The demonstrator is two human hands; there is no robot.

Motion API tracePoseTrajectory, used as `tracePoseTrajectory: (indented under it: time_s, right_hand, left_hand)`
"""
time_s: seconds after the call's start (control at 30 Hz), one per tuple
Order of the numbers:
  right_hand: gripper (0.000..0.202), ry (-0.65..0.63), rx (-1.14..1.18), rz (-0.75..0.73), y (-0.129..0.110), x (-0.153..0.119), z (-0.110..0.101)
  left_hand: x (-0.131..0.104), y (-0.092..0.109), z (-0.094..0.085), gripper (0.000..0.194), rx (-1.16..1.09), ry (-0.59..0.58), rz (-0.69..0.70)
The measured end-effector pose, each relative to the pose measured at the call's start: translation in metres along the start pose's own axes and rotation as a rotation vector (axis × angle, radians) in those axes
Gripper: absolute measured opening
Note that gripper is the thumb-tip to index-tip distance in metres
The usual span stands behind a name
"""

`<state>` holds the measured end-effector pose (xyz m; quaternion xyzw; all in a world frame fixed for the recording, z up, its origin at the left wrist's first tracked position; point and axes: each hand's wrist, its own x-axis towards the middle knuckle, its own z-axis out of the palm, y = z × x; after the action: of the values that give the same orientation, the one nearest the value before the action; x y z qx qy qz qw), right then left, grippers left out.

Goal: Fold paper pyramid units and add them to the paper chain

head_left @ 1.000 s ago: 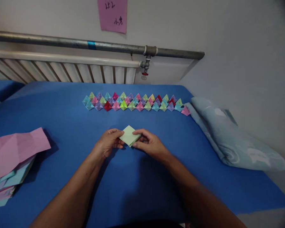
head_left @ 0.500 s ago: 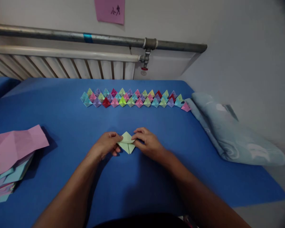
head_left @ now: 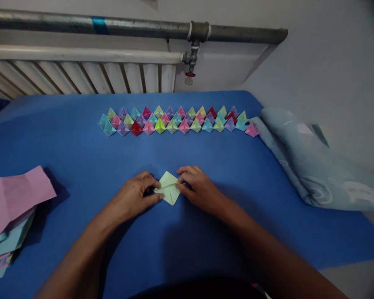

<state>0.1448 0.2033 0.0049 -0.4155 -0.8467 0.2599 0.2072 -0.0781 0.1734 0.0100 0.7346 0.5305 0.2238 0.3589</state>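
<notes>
A small pale green folded paper (head_left: 168,189), diamond-shaped with a crease across its middle, lies on the blue surface between my hands. At its left corner my left hand (head_left: 140,190) pinches the paper, with the thumb at the lower edge. My right hand (head_left: 195,185) grips the right corner with curled fingers. Farther back, several folded paper pieces (head_left: 160,126) in many colours stand nested in a long band.
On the left lies a stack of coloured sheets under a creased pink sheet (head_left: 18,195). A folded light-blue blanket (head_left: 299,166) lies at the right. Behind the blue table (head_left: 81,153) are a white radiator (head_left: 90,55) and a metal pipe (head_left: 143,28) with a red-handled valve.
My left thumb has moved down to the paper's lower left edge, and the paper's crosswise fold now looks flatter. The camera view has tilted down and closer.
</notes>
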Motion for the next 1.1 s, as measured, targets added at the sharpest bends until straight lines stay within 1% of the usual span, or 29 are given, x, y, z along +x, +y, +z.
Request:
tracePoseTrajectory:
  time_s: [0.07,0.17,0.33,0.5,0.63,0.73,0.83,0.97,1.03,1.1]
  right_hand:
    - [0.011,-0.024,0.003,0.039,-0.003,0.001,-0.002]
    - [0.013,-0.032,0.006,0.076,-0.005,0.002,-0.003]
    - [0.014,-0.001,0.007,0.114,-0.004,0.003,0.000]
    - [0.017,0.021,-0.016,0.142,-0.004,0.005,0.003]
    - [0.016,0.043,-0.052,0.162,-0.001,0.005,0.003]
    - [0.013,0.054,-0.097,0.210,0.002,0.003,0.002]
    - [0.009,0.034,-0.108,0.247,0.003,0.001,-0.002]
    - [0.003,-0.020,-0.092,0.262,0.001,0.002,-0.008]
    - [0.004,-0.054,-0.088,0.271,0.001,0.004,-0.010]
    - [0.005,-0.075,-0.092,0.272,0.002,0.005,-0.012]
  left_hand:
    - [0.000,-0.002,0.001,0.013,0.028,-0.002,0.012]
    - [0.001,-0.003,0.005,0.016,0.074,0.012,0.038]
    - [0.002,0.002,0.012,0.019,0.232,0.088,-0.028]
    - [0.003,0.008,0.013,0.020,0.331,0.112,-0.094]
    - [0.004,0.008,0.012,0.019,0.368,0.113,-0.126]
    - [0.003,0.005,0.010,0.015,0.356,0.126,-0.149]
    - [0.001,-0.002,0.004,0.015,0.339,0.110,-0.152]
    - [0.001,-0.007,-0.006,0.014,0.347,0.051,-0.127]
    - [0.006,-0.004,-0.008,0.015,0.359,0.030,-0.102]
    - [0.015,0.004,-0.007,0.022,0.340,0.024,-0.036]
